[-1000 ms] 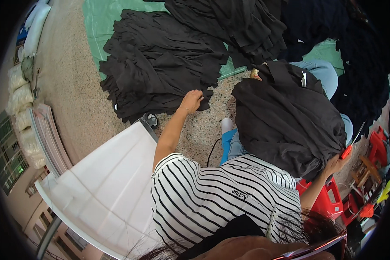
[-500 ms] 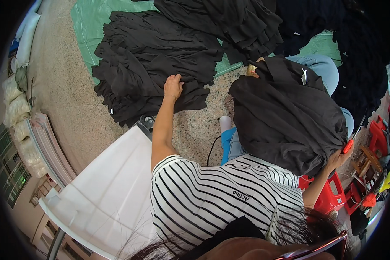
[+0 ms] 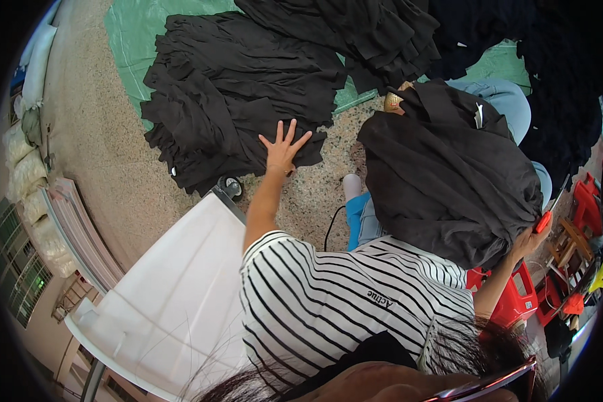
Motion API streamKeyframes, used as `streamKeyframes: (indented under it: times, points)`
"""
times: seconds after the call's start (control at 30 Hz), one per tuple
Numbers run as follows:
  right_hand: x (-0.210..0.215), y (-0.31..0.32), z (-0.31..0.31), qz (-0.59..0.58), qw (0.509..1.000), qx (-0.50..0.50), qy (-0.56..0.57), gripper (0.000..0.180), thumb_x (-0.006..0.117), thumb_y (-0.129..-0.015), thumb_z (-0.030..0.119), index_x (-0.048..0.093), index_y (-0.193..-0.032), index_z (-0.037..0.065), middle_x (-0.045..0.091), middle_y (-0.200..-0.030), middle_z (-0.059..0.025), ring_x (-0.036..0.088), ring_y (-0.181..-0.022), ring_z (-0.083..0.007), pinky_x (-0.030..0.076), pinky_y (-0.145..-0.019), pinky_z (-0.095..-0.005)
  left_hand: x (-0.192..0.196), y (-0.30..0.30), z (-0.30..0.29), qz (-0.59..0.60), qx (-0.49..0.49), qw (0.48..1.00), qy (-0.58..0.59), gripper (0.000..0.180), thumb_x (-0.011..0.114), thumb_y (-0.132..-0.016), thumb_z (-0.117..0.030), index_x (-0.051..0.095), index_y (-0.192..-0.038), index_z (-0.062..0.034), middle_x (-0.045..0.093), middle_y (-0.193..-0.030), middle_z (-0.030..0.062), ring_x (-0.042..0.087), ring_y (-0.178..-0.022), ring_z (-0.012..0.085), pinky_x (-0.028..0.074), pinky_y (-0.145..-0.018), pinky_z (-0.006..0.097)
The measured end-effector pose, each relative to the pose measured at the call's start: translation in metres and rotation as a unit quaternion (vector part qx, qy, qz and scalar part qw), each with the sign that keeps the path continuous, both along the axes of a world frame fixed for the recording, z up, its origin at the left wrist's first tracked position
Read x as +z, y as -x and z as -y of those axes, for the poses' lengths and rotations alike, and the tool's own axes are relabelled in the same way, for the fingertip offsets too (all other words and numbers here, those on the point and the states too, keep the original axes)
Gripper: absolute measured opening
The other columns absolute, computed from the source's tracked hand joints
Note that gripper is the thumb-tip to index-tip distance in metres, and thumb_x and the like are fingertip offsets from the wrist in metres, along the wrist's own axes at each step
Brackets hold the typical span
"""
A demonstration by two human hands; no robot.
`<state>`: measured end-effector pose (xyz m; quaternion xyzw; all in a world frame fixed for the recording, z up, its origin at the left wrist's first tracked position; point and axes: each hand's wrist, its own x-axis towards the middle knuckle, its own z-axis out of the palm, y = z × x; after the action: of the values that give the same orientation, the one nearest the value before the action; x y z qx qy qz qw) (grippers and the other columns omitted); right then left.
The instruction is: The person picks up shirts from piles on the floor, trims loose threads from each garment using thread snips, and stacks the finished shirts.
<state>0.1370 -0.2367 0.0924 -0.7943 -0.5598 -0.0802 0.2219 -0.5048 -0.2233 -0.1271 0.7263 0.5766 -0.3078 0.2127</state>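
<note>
My left hand (image 3: 283, 151) is stretched out with its fingers spread, at the near edge of a wide pile of dark grey cloth pieces (image 3: 228, 80); nothing is in it. Whether the palm touches the cloth, I cannot tell. At the right, my right hand (image 3: 530, 241) is closed on orange-handled scissors (image 3: 543, 222), whose blade points up and away. Across my lap lies a bunched dark cloth (image 3: 449, 174) with a small white tag (image 3: 479, 116); the right hand is beside its near right corner.
A green sheet (image 3: 127, 60) lies under the piles. More dark cloth (image 3: 375, 40) is heaped beyond, with a darker heap (image 3: 563, 100) at right. A white table-like panel (image 3: 174, 288) stands near left, with a caster (image 3: 230, 188) at its corner. Red plastic stools (image 3: 516, 298) stand at right.
My left hand has gone from curled fingers on the cloth to spread fingers, shifting slightly right and nearer. The right hand still grips the scissors. The view has shifted a little.
</note>
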Motion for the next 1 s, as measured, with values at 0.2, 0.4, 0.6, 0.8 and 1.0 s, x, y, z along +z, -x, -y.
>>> streamKeyframes:
  times: [0.2,0.4,0.6,0.8,1.0]
  points:
    - [-0.003,-0.002,-0.002,0.0,1.0,0.003,0.003,0.054,0.046,-0.087,-0.003,0.048,-0.14,0.007,0.055,-0.131,-0.0186,0.053,-0.121,-0.034,0.039,-0.104,-0.0407,-0.037,0.009,0.009,0.046,0.126,0.982,-0.135,0.021,0.061,-0.085,-0.01,0.056,-0.104,-0.0149,0.05,-0.125,0.0122,0.047,-0.12,0.0362,0.044,-0.089,0.072]
    - [0.002,0.012,-0.006,0.003,1.0,0.03,-0.009,0.057,0.046,-0.084,-0.005,0.049,-0.14,0.006,0.055,-0.133,-0.019,0.053,-0.122,-0.0351,0.039,-0.105,-0.0426,0.083,0.091,0.009,0.222,0.435,0.747,-0.452,0.033,0.06,-0.065,-0.001,0.063,-0.098,-0.0024,0.066,-0.092,0.0147,0.066,-0.087,0.0314,0.051,-0.083,0.036]
    - [0.002,0.02,-0.017,-0.013,0.998,0.043,-0.035,0.044,0.051,-0.096,0.007,0.05,-0.14,0.009,0.055,-0.135,-0.0166,0.052,-0.124,-0.0343,0.039,-0.106,-0.0422,0.193,0.192,0.036,0.373,0.614,0.328,-0.614,0.047,0.053,-0.067,0.014,0.057,-0.113,0.0069,0.062,-0.109,0.0159,0.063,-0.094,0.0292,0.053,-0.083,0.038]
    - [-0.006,0.016,-0.017,-0.022,0.999,0.01,-0.029,0.042,0.052,-0.098,0.01,0.05,-0.14,0.01,0.055,-0.136,-0.0147,0.052,-0.125,-0.0323,0.039,-0.106,-0.0404,0.264,0.303,0.04,0.525,0.517,0.164,-0.656,0.041,0.051,-0.073,0.009,0.055,-0.114,0.0137,0.062,-0.107,0.0221,0.066,-0.088,0.0353,0.059,-0.078,0.044]
    - [-0.006,0.023,-0.012,-0.032,0.998,0.012,-0.06,0.042,0.051,-0.099,0.011,0.05,-0.14,0.01,0.056,-0.136,-0.0148,0.052,-0.125,-0.0321,0.039,-0.106,-0.0402,0.311,0.297,0.008,0.572,0.475,0.154,-0.651,0.028,0.05,-0.084,0.001,0.056,-0.106,0.0174,0.062,-0.104,0.0236,0.065,-0.09,0.0355,0.057,-0.082,0.045]
